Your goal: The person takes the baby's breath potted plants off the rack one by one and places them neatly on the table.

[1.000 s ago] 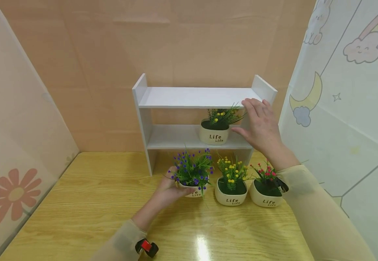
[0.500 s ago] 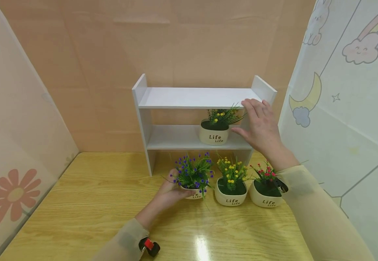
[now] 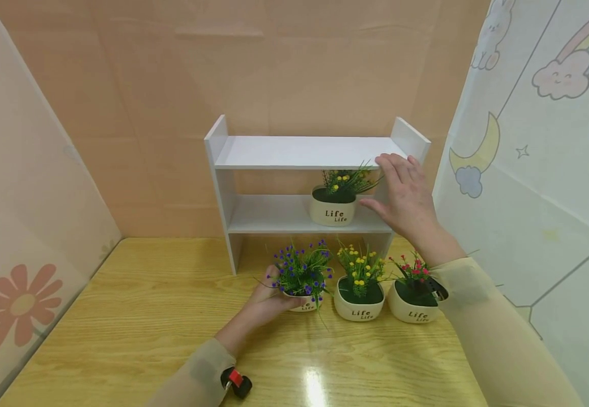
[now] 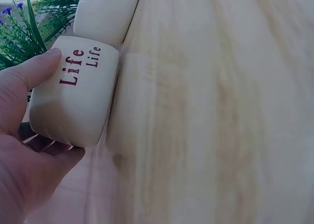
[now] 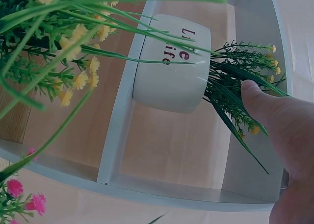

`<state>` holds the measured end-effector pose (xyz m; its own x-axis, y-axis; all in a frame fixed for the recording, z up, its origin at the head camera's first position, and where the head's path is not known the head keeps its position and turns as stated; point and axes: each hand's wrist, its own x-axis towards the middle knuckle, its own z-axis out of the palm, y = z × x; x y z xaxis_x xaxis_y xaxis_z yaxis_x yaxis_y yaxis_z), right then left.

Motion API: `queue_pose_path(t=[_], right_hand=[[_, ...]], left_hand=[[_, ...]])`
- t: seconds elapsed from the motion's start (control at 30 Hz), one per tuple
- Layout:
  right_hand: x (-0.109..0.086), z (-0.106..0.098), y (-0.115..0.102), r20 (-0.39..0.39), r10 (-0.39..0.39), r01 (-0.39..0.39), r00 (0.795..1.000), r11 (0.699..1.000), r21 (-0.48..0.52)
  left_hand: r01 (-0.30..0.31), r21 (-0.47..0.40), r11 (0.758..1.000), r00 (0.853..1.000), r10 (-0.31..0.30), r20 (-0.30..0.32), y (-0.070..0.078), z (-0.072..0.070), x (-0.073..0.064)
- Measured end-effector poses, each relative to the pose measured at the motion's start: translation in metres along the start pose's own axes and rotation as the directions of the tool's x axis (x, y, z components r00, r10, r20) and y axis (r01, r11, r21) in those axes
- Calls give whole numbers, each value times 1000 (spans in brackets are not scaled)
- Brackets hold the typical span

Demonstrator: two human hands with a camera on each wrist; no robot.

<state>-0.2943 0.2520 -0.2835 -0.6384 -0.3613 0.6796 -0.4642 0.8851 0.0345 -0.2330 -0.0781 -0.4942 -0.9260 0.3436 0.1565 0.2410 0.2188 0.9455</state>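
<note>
My left hand (image 3: 269,299) holds a cream pot of purple flowers (image 3: 302,271), thumb on its front by the "Life" lettering and fingers round its far side. In the left wrist view that pot (image 4: 76,96) sits low at the table surface, near a neighbouring pot (image 4: 105,13). My right hand (image 3: 403,192) is raised at the right end of a white two-tier shelf (image 3: 304,151), its straight fingers at the top board's front edge. Its thumb is by the leaves of a yellow-flowered pot (image 3: 332,212) on the middle board; the right wrist view shows this pot (image 5: 171,72) upright there.
On the wooden table (image 3: 121,316), a second yellow-flowered pot (image 3: 359,305) and a pink-flowered pot (image 3: 411,310) stand in a row right of the purple one. The right forearm passes over the pink flowers. Printed wall sheets (image 3: 538,181) flank both sides.
My left hand has lowered slightly and shifted a little right with the purple-flowered pot, which now stands nearer in line with the other pots. The right hand has stayed at the shelf.
</note>
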Motion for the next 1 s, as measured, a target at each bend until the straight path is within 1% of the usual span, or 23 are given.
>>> queue_pose_path(t=[0.1, 0.17, 0.3, 0.37, 0.53, 0.77, 1.0], right_hand=[[0, -1, 0, -2, -3, 3, 1000, 1000, -2], [1, -1, -1, -5, -5, 5, 1000, 1000, -3], [1, -1, -1, -9, -7, 7, 1000, 1000, -4], [1, -1, -1, -9, -6, 6, 1000, 1000, -2], [1, -1, -1, -7, -3, 3, 1000, 1000, 6], [0, 0, 0, -7, -2, 2, 1000, 1000, 0], [0, 1, 1, -5, -9, 9, 1000, 1000, -10]], left_hand=[[-14, 10, 1000, 1000, 14, 5, 0, 0, 0], [-11, 15, 1000, 1000, 11, 7, 0, 0, -1], [21, 2, 1000, 1000, -21, 11, -1, 0, -1], [26, -8, 1000, 1000, -26, 13, -1, 1, 0], [11, -36, 999, 1000, -11, 20, -3, 2, 2], [9, -20, 1000, 1000, -9, 27, -3, 4, 1], [-41, -50, 998, 998, 43, 44, -2, 7, 3]])
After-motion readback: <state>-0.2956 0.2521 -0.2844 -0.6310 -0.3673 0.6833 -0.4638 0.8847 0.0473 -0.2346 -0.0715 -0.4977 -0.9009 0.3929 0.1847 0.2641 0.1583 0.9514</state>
